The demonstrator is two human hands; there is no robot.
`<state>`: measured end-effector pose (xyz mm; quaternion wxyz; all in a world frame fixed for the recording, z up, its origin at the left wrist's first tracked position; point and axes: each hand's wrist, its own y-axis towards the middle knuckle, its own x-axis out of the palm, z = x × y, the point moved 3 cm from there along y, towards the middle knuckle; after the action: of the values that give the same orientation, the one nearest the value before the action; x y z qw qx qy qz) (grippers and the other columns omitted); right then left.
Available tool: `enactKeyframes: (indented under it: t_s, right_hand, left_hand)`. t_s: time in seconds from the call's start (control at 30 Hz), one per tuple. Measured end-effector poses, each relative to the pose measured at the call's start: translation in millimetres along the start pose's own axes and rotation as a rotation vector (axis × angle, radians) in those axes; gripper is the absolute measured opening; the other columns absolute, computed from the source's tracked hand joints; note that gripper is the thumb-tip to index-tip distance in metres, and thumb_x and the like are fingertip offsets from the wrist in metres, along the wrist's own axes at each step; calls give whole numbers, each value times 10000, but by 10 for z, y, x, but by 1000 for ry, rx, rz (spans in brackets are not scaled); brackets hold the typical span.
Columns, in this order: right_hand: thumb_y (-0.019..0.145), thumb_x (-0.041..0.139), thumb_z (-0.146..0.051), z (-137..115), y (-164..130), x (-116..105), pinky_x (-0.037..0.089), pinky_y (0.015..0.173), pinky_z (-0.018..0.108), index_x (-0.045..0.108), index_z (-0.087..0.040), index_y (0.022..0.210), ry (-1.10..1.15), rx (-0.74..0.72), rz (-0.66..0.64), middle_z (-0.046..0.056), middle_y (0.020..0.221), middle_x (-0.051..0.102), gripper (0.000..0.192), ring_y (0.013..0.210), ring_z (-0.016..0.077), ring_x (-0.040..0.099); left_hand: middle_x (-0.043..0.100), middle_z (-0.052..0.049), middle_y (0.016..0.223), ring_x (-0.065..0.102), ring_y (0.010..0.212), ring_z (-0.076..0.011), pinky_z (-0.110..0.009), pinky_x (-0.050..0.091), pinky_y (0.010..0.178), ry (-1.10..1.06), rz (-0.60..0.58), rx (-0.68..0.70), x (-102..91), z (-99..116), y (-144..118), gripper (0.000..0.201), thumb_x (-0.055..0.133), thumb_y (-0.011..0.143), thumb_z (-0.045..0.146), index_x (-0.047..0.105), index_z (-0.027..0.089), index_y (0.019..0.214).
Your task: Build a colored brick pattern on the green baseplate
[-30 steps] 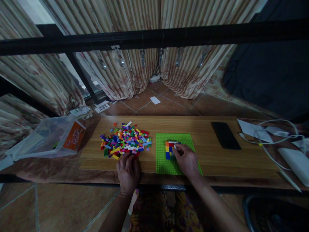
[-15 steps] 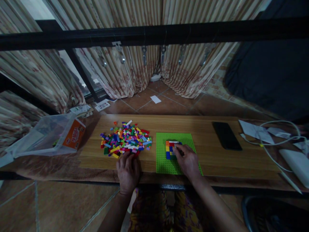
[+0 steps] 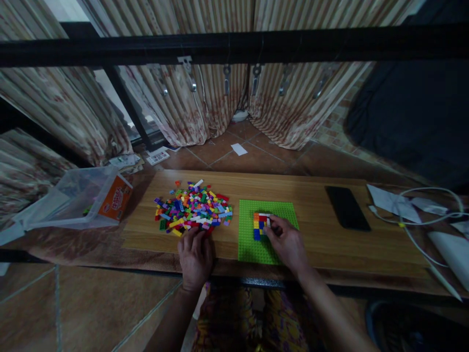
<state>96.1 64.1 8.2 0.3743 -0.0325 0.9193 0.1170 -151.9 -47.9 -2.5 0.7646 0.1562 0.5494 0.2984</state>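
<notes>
Bricks point(image 3: 194, 208) of many colours lie heaped left of centre on a wooden board point(image 3: 311, 215). At the heap's lower edge rests the left hand point(image 3: 195, 253), fingers curled, grip hidden. Right of centre, the right hand's point(image 3: 287, 242) fingertips pinch together beside a multicoloured brick patch point(image 3: 257, 227) on a green baseplate point(image 3: 247, 249); whether they grasp a brick, I cannot tell.

Beyond the green board point(image 3: 247, 249), a bare strip of bench point(image 3: 264, 185) lets a hand pass. Right of the board, room reaches to the phone point(image 3: 347, 208). The right hand point(image 3: 287, 242) blocks the board's right side; left, a narrow gap separates the brick pile point(image 3: 198, 208).
</notes>
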Motion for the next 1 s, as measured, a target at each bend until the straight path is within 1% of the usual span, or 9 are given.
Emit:
enactKeyframes:
  t_s: [0.13,0.27,0.33,0.4,0.5,0.6,0.8,1.0]
  right_hand:
    - [836,541,-373,-39,19,11,479,702,342,654,-150,1093,-62,24,36,64,824,673,359,724,205,604]
    - [857,509,-353,-47,-18,-13,480,686,346,659,-145,1087,-101,60,98,74,816,691,345,701,208,615]
    - [864,510,-345,-53,-42,-32,488,708,356,665,-148,1075,-101,32,114,82,839,698,328,733,218,625]
    - [881,505,-332,-79,-50,-37,494,767,368,679,-169,1040,-74,-57,86,87,899,706,286,813,226,636]
    - [915,485,-315,-129,-16,-25,492,845,374,700,-219,973,-31,-209,11,72,975,708,243,921,222,633]
    - [927,482,-304,-146,55,-13,492,873,381,709,-244,950,-28,-289,-24,57,993,706,236,946,217,626]
    - [933,485,-296,-118,130,31,489,879,374,718,-244,945,-76,-362,-87,51,994,700,240,948,215,612]
    - [941,467,-292,-117,125,39,489,880,372,715,-247,939,-42,-339,-77,47,984,697,252,945,209,612]
  left_hand:
    - [585,-140,1134,518,1095,-270,-408,428,909,-2,4,-2,2,-5,-5,213,538,866,187,607,151,1065]
    - [584,-142,1139,519,1094,-271,-410,428,912,0,0,-4,6,-9,-6,213,534,869,195,605,147,1064]
    - [584,-141,1136,523,1086,-268,-409,428,911,-3,-6,-5,7,-9,-5,215,531,871,198,604,145,1067]
    - [584,-138,1128,525,1080,-266,-408,428,911,-4,-4,-1,7,-8,-4,215,529,871,200,603,148,1067]
    - [582,-138,1128,524,1085,-266,-410,424,913,-3,-2,-3,8,-12,-5,215,529,869,199,605,151,1065]
    - [583,-139,1135,523,1085,-268,-413,423,908,-3,-5,-13,12,-17,-6,216,528,868,201,607,156,1064]
    - [584,-138,1131,523,1088,-265,-403,424,911,8,-2,-1,7,-9,-2,213,532,869,192,607,150,1063]
    - [585,-141,1125,522,1089,-257,-395,422,907,-1,5,13,6,-8,5,210,531,869,191,605,147,1061]
